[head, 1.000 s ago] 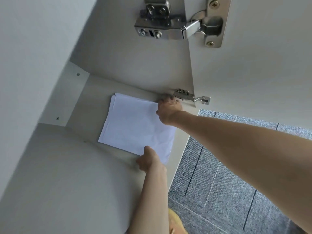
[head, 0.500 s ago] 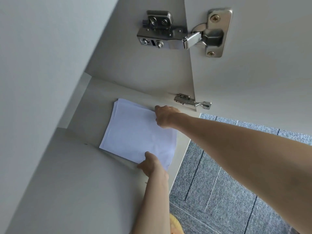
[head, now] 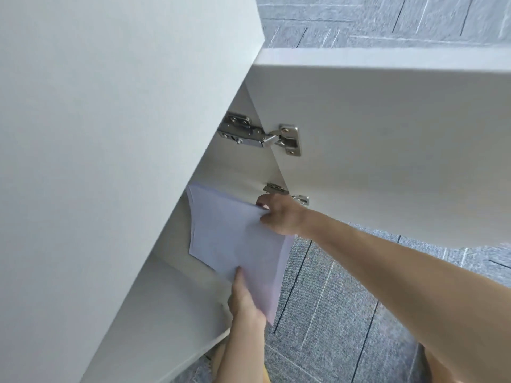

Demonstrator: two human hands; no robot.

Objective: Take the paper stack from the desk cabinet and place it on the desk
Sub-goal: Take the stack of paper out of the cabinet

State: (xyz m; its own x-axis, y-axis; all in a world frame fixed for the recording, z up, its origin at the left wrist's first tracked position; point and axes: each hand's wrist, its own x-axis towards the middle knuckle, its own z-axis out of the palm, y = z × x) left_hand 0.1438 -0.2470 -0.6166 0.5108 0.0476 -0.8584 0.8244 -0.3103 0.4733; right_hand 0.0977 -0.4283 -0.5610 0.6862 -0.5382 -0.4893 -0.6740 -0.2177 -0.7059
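A white paper stack (head: 237,241) is tilted and sticks partly out of the open desk cabinet (head: 177,294), over the cabinet's front edge. My left hand (head: 244,298) grips the stack's near lower edge, thumb on top. My right hand (head: 279,215) pinches the stack's far upper corner, close to the lower hinge. The stack's far left corner is still inside the cabinet, partly hidden by the desk's white side panel (head: 110,134).
The open cabinet door (head: 387,147) stands to the right, with two metal hinges (head: 260,135) on its inner side. Grey carpet tiles (head: 331,313) cover the floor below. The desk's panel fills the left half of the view.
The stack has been lifted off the cabinet floor and pulled outward, past the front edge. Both hands have closed on it. My head has moved up and back, so more door and floor show.
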